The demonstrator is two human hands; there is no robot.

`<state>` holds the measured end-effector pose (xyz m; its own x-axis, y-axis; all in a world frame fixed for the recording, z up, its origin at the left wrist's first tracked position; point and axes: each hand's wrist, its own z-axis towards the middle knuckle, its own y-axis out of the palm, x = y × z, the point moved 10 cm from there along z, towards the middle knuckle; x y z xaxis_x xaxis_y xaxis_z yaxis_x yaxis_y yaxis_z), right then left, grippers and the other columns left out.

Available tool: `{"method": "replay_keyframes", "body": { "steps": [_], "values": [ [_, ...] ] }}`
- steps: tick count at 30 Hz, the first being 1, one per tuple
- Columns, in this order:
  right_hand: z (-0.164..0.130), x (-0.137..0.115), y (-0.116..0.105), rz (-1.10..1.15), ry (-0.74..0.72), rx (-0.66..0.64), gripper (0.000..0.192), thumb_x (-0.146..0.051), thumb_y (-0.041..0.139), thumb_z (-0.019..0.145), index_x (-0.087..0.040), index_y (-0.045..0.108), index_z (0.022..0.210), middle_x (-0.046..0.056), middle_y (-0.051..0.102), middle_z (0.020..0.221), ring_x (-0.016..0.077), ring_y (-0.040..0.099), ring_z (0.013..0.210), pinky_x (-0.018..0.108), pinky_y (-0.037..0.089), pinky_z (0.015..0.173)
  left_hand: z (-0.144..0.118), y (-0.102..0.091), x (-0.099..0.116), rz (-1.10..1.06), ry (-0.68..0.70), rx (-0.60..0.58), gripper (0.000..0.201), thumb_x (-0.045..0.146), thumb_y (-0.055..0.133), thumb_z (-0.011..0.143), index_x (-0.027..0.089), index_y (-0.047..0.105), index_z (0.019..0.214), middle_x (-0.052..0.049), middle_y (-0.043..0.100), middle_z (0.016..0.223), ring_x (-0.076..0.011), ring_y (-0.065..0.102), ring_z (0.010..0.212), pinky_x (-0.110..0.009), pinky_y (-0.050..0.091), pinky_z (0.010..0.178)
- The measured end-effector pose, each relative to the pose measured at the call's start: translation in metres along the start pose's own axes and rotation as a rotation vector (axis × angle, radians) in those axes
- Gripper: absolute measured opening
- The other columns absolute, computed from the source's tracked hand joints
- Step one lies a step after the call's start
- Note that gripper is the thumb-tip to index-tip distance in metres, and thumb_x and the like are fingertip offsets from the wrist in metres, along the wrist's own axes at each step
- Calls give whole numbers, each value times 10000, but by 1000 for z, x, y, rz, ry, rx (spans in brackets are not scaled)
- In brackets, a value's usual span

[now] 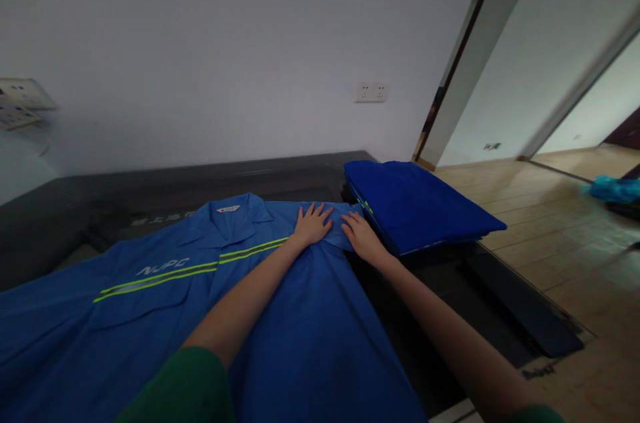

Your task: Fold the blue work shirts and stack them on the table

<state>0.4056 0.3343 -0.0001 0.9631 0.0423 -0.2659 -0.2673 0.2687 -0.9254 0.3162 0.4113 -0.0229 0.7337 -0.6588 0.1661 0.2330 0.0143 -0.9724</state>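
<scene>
Blue work shirt (pixel 200 303) spread flat on dark table (pixel 75 203), collar toward far wall, body running toward camera; long axis near-to-far, slightly slanted left. Yellow-green reflective stripe (pixel 200 268) across chest, white lettering above it. Left hand (pixel 313 224) palm down on shirt's far right shoulder area, fingers (pixel 315 211) spread wide and flat, gripping nothing. Right hand (pixel 363 236) palm down just beside it, at shirt's right edge, fingers open and flat too, pressing cloth, no pinch visible. Both hands touching shirt, close together, not overlapping. Rest of shirt lying left of and nearer than the fingers; left hand further onto the fabric, right hand nearer the edge and nearer the folded pile. Folded blue stack (pixel 415 206) on table's far right corner, just right of right hand, apparently not touched. Counts: one spread shirt, one folded stack (layers inside unclear), two hands, one wall socket plate (pixel 371 91), one teal bundle (pixel 614 188) on wooden floor (pixel 550 236) far right. Green sleeves at both arms.
</scene>
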Motion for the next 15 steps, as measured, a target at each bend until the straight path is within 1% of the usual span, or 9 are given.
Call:
{"method": "replay_keyframes", "body": {
  "steps": [3,5,7,10,13,15],
  "values": [
    [31,14,13,-21,93,-44,458,-273,335,975,-111,455,1386,183,419,1441,255,336,1368,442,265,1111,1,2,-1,7,13,-14,507,458,315,943,329,359,1431,-34,313,1524,-303,225,1413,-614,135,1106],
    [41,22,20,-36,145,-54,480,-298,375,967,-88,440,1393,221,391,1448,299,310,1377,483,252,1101,1,4,-2,3,17,-26,510,463,316,940,339,354,1433,-26,309,1526,-298,216,1417,-607,132,1111],
    [42,28,27,-54,182,-64,514,-332,414,955,-65,431,1394,253,359,1455,335,289,1381,502,253,1089,1,5,-3,-4,15,-31,511,474,317,936,352,354,1431,-20,307,1528,-294,205,1422,-602,130,1115],
    [33,35,32,-106,226,-45,553,-385,403,956,-67,406,1409,262,312,1477,338,264,1390,489,252,1088,1,6,-3,-21,22,-28,512,486,336,930,362,358,1426,-16,304,1529,-295,194,1425,-608,126,1114],
    [26,31,25,-132,214,16,532,-365,375,963,-38,434,1379,275,335,1459,322,294,1379,466,266,1088,1,1,-2,-58,26,13,497,469,372,927,332,396,1405,-34,330,1516,-287,218,1418,-609,135,1113],
    [25,21,14,-117,138,57,490,-316,381,959,-31,474,1346,260,370,1446,303,309,1375,459,269,1097,0,-9,-4,-98,4,75,454,420,389,933,293,447,1365,-51,386,1483,-258,270,1399,-575,157,1125]
  ]
}}
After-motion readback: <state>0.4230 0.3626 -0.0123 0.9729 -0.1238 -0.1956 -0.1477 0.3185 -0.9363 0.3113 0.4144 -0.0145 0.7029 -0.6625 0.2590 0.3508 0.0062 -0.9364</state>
